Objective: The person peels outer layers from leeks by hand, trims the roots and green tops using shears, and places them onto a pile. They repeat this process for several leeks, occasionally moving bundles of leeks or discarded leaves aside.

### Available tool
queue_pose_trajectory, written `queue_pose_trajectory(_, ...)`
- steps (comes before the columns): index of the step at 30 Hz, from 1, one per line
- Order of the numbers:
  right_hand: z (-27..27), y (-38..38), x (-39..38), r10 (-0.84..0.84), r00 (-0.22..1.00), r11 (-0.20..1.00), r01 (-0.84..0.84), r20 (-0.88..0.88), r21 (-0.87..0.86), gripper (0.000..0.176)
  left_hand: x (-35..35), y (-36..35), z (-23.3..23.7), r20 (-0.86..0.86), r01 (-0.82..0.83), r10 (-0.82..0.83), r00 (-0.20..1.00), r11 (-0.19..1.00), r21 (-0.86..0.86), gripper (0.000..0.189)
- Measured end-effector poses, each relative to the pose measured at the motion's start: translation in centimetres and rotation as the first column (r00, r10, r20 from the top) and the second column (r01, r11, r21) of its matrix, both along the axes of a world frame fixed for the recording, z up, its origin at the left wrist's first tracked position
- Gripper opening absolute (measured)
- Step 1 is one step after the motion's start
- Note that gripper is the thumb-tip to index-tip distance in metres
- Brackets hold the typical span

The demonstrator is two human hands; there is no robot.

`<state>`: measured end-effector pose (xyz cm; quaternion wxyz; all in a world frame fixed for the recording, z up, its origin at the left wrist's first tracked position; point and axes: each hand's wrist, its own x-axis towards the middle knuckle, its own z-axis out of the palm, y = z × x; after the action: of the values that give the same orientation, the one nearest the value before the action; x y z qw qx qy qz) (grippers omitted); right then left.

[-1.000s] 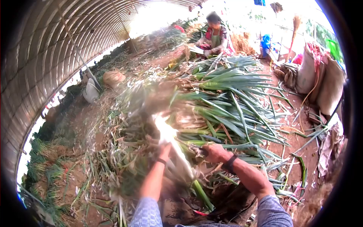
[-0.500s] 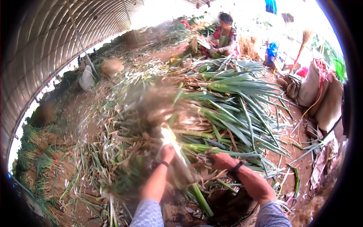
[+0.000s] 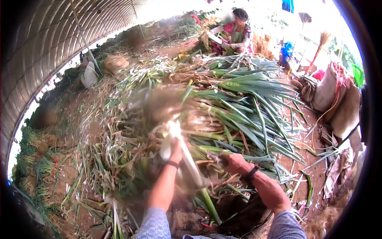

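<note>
Over the leaf litter [image 3: 106, 153], my left fingers [image 3: 176, 151] wrap a white stalk [image 3: 192, 166] — bending could snap it — right fingers [image 3: 232, 160] curled, hold unclear.

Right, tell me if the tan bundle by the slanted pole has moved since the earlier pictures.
No: the tan bundle sits just right of the slanted pole, as before; only the view has shifted.

Left grip [image 3: 176, 151] curled, left forearm [image 3: 164, 187] pointing toward one o'clock; right grip [image 3: 236, 163] also curled, right forearm [image 3: 268, 189] slanting toward half past ten.
</note>
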<state>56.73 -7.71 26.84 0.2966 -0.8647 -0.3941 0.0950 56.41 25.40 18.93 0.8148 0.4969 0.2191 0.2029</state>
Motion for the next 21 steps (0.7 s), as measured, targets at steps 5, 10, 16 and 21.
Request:
queue_pose_trajectory(5, 3.3, 0.3, -1.5, -0.069, 0.994, 0.968, 0.048, 0.079, 0.248, 0.025, -2.3, -0.2, 6.1, 0.032, 0.181, -0.178, 0.983, 0.965, -0.188, 0.059)
queue_pose_trajectory(10, 2.1, 0.8, -1.7, 0.112, 0.981, 0.967, -0.143, 0.156, 0.21, 0.033, -3.7, -4.0, 11.7, -0.051, 0.127, -0.135, 0.989, 0.982, -0.14, 0.066)
queue_pose_trajectory(16, 1.9, 0.9, -1.7, 0.093, 0.978, 0.96, -0.138, 0.188, 0.243, 0.038, -3.2, -0.8, 9.9, -0.08, 0.022, -0.019, 0.997, 0.999, 0.037, 0.096)
queue_pose_trajectory(21, 3.8, 0.3, -2.7, 0.13, 0.975, 0.968, -0.165, 0.182, 0.191, 0.041, -5.4, 0.4, 13.3, -0.133, 0.097, -0.106, 0.985, 0.993, -0.065, 0.102)
